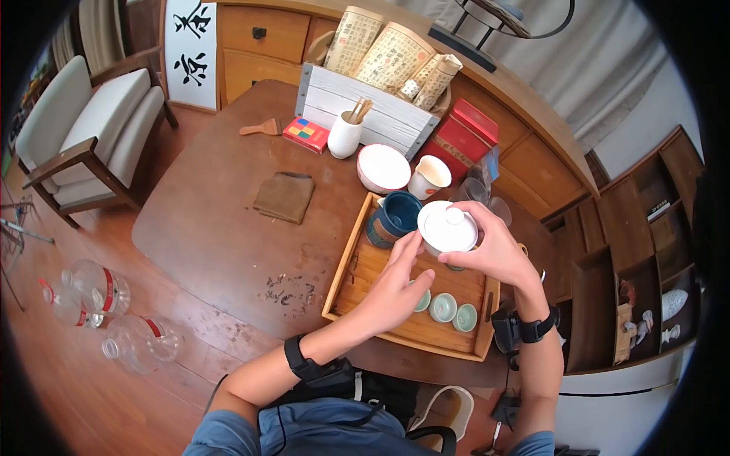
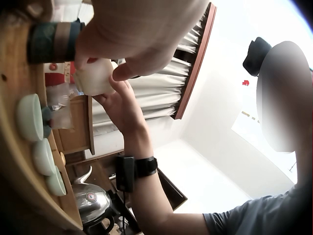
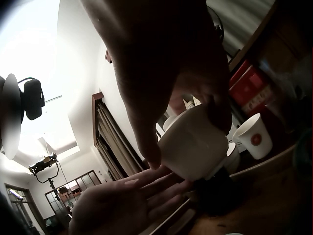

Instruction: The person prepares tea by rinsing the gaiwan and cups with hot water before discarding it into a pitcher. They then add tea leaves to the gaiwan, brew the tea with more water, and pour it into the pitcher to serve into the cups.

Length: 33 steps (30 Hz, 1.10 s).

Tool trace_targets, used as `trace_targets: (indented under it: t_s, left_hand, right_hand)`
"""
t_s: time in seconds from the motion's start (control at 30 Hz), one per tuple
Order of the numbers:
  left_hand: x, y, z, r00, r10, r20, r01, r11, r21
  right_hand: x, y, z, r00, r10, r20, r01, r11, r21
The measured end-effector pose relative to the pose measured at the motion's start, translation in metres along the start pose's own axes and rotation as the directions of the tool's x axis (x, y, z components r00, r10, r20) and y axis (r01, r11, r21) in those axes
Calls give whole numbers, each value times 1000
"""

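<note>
A white lidded gaiwan is held over the wooden tray, tilted in the right wrist view. My right hand grips it by the rim, thumb on the near side and fingers on the far side. Palm turned up, my left hand has its fingers extended, fingertips right at the gaiwan's lower side. Just left of the gaiwan stands a dark teal pitcher on the tray. Below the hands sit several small pale green cups, one partly hidden behind the left thumb.
Behind the tray are a white bowl, a white cup and a red box. A white jar holds wooden tools. A folded brown cloth and dark scraps lie on the table's left. A metal kettle stands at the right.
</note>
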<state>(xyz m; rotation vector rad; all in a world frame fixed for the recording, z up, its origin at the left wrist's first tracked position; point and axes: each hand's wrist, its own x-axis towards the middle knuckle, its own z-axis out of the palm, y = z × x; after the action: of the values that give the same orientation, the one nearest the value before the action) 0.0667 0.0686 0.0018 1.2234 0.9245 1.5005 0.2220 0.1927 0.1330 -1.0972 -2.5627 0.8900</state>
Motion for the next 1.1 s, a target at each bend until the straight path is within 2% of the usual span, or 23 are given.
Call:
trace_targets:
  t_s: [0.33, 0.6, 0.7, 0.8, 1.1]
  left_hand:
    - [10, -7, 5, 999, -29, -18, 26, 990, -141]
    - [13, 3, 3, 996, -90, -9, 87, 984, -155]
    - [12, 3, 10, 994, -63, -86, 47, 984, -170]
    - [12, 8, 7, 998, -14, -57, 12, 999, -40]
    - [12, 21, 3, 998, -57, 8, 54, 976, 212]
  right_hand:
    - [20, -13, -16, 995, 32, 97, -21, 994, -111]
    - [21, -11, -16, 992, 44, 116, -37, 997, -63]
    - [19, -7, -16, 992, 50, 118, -44, 998, -53]
    - [17, -3, -15, 990, 75, 118, -73, 997, -22]
    - [12, 8, -11, 991, 74, 107, -83, 993, 80]
